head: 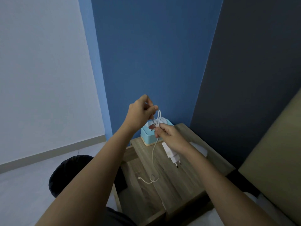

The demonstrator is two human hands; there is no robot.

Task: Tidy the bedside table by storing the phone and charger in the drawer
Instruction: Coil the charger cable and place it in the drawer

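Hanging above the bedside table [192, 181], the white charger [171, 154] is pointing its prongs down toward the near edge; no legible writing is showing. The left hand [140, 112] and right hand [169, 133] are pinching its looped cable [157, 119], the loose end trailing onto the tabletop in front of the blue box [146, 133].

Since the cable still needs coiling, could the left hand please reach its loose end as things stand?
Probably yes: the loose end dangles unobstructed below, but the left hand already pinches a cable loop.
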